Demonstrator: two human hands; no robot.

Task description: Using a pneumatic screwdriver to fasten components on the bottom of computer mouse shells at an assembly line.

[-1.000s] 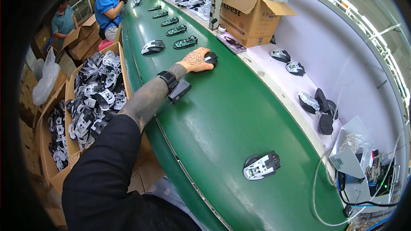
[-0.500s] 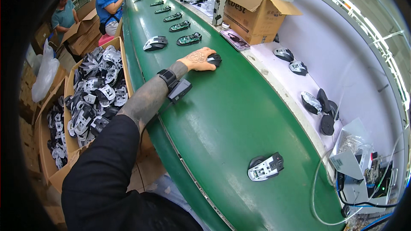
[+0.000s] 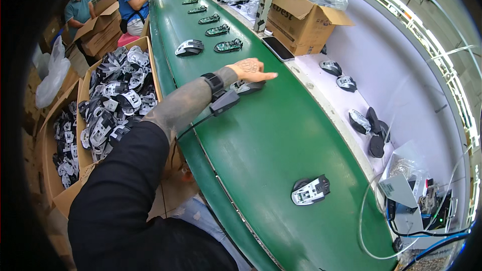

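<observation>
My left hand [image 3: 253, 70] hovers over the green belt, its thumb stretched to the right and apart from the other fingers. Nothing shows in its grasp. Just below it lies a grey and black computer mouse [image 3: 248, 88], partly covered by my hand and wrist. A strap with a black box [image 3: 224, 102] on a cable sits at my left wrist. Beyond the hand, a white and black mouse [image 3: 190, 47] rests beside a mouse base with a green circuit board [image 3: 228, 45]. Closer to me lies a mouse shell with its inside exposed [image 3: 311, 190]. My right hand is out of view.
The green belt [image 3: 261, 170] runs away from me, with more circuit-board bases farther along. Cartons of mouse shells [image 3: 118, 95] stand left. On the right ledge are a phone [image 3: 278, 49], a carton [image 3: 301, 22], several mice and cabled equipment [image 3: 401, 190]. Two people are at the far left.
My left hand has come off the mouse it covered and moved slightly right, thumb now extended. The mouse now shows below the hand. The phone's screen looks dark now. The whole view has shifted slightly.
</observation>
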